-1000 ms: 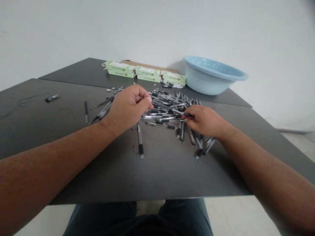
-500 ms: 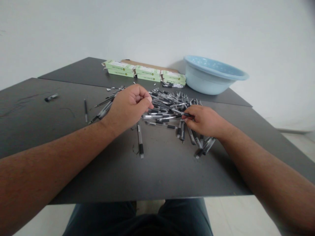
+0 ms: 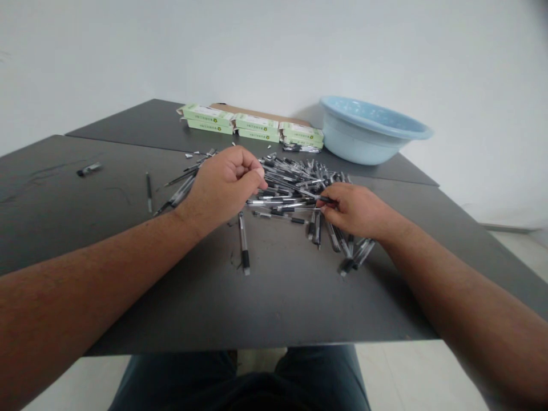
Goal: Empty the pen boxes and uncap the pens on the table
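Note:
My right hand (image 3: 353, 210) is closed in a pinch on a pen (image 3: 306, 191) with a black grip and a clear barrel. That pen slants up and left across a pile of similar pens (image 3: 282, 202), its far end close to my left hand's thumb. My left hand (image 3: 229, 182) is curled shut at the left side of the pile. Whatever its fingers hold, if anything, is hidden behind the thumb and knuckles. Below it, one pen (image 3: 244, 245) lies alone on the dark table (image 3: 274, 308). More pens (image 3: 336, 237) fan out under my right hand.
Green and white boxes (image 3: 257, 128) stand stacked in a row at the back. To their right is a light blue basin (image 3: 363, 140). A small dark-ended piece (image 3: 89, 169) and a thin black pen part (image 3: 149, 193) lie on the left.

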`<state>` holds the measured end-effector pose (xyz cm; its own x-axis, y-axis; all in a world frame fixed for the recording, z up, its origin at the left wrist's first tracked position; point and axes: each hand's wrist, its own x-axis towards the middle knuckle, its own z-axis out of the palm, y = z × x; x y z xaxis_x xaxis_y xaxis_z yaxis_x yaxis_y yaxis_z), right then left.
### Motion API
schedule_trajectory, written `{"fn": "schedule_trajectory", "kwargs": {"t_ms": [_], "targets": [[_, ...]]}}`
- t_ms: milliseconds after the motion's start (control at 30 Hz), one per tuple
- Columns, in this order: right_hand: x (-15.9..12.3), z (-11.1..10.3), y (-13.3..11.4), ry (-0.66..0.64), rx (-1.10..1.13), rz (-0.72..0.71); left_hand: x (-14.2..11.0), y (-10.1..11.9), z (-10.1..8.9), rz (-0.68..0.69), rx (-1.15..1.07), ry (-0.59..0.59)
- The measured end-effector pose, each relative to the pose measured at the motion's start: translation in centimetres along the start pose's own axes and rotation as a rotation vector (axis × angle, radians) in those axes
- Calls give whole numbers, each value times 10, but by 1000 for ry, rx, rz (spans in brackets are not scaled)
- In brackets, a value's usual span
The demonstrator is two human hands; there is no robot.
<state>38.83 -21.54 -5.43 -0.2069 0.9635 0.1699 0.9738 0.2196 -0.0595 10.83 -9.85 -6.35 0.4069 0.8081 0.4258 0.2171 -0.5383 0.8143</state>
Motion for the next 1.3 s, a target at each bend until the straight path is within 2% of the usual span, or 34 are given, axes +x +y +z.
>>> {"fn": "schedule_trajectory", "kwargs": {"t_ms": [367,633,767,933,1067,1200,1300], "targets": [[0,0,1,-7,1,-10,0,0,0,20,15,-7],[0,2,0,7,36,-14,0,6,1,-23,-23,-6],[-2,4,-1,98,102,-22,2,-1,2,21,17,-53],[-4,1,-6,203,188,-1,-1,-4,3,149,138,-126],[-4,1,-13,247,160,-100,-7,1,4,243,226,-186],[-4,6,-20,272,193,-208,-13,1,8,315,200,-269],[-4,11,-25,256,221,-230,-16,-3,11,330,158,-349]]}}
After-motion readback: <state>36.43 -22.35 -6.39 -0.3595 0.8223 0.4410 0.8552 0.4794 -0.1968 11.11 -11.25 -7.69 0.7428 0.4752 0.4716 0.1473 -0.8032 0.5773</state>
